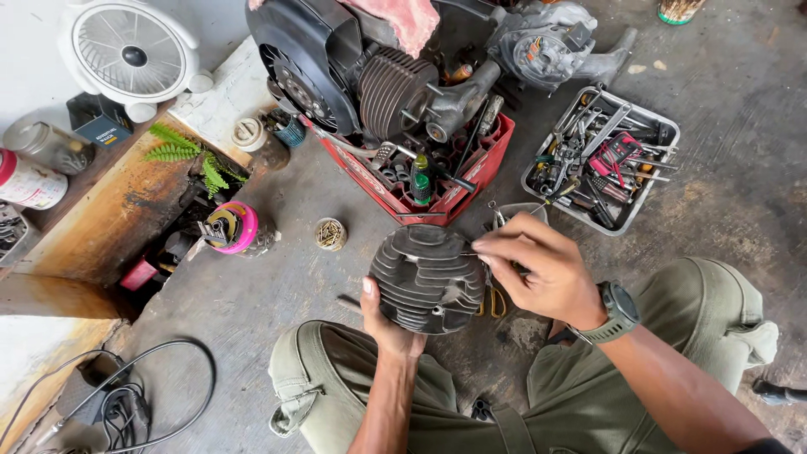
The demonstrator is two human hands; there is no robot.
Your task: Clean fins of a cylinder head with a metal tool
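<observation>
My left hand grips a dark finned engine cylinder from below, holding it above my knees. My right hand, with a dark watch on the wrist, pinches a thin metal tool whose tip touches the cylinder's upper right rim. Both hands are over the concrete floor, just in front of a red crate.
A small engine rests on the red crate. A grey tray of hand tools lies at the right. A white fan, a pink-rimmed tin, a small round tin and a black cable are at the left.
</observation>
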